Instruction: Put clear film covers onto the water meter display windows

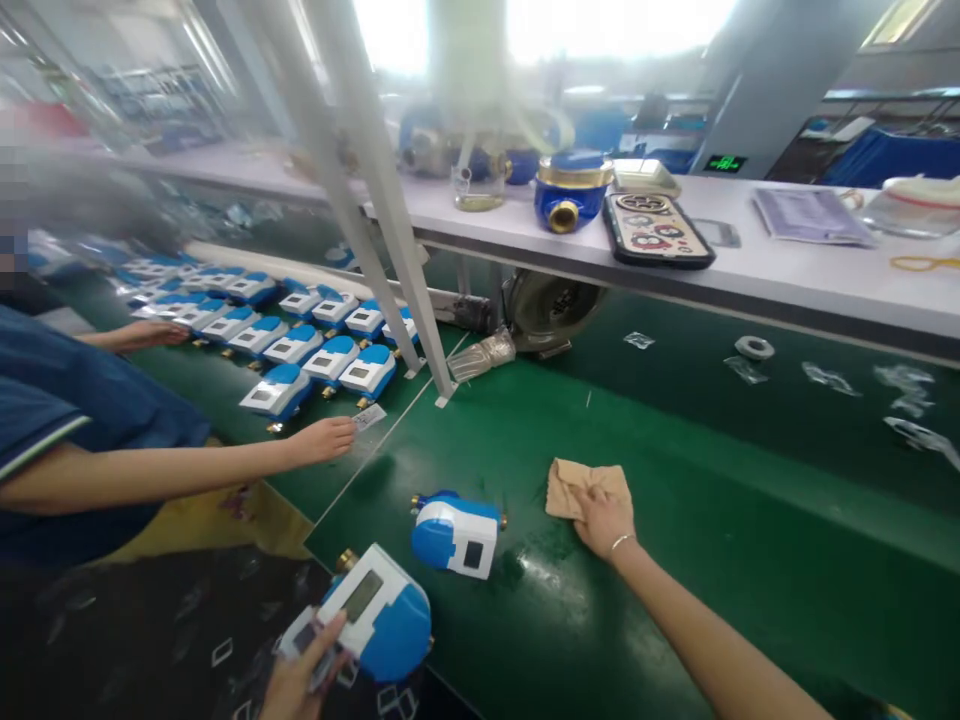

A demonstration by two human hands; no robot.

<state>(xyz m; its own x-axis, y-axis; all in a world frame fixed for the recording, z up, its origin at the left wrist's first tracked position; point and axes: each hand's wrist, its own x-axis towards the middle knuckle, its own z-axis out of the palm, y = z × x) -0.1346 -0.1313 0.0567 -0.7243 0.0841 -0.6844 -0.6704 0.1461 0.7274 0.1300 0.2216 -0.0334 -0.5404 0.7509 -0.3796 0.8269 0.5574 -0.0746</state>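
Note:
My left hand grips a blue and white water meter with a grey display and a brass fitting, above the table's near edge. Beside it, partly behind my fingers, shows another white piece with a dark window; whether it is a separate thing I cannot tell. A tan cloth lies on the green tabletop, my right hand pressed on it with fingers bunched into its near side. Between my hands a second water meter lies on the table, display up.
At left, a co-worker's hand holds a clear label bag near rows of water meters. White posts rise from the table. On the shelf sit a phone and a brass-and-blue meter body. A blower stands below.

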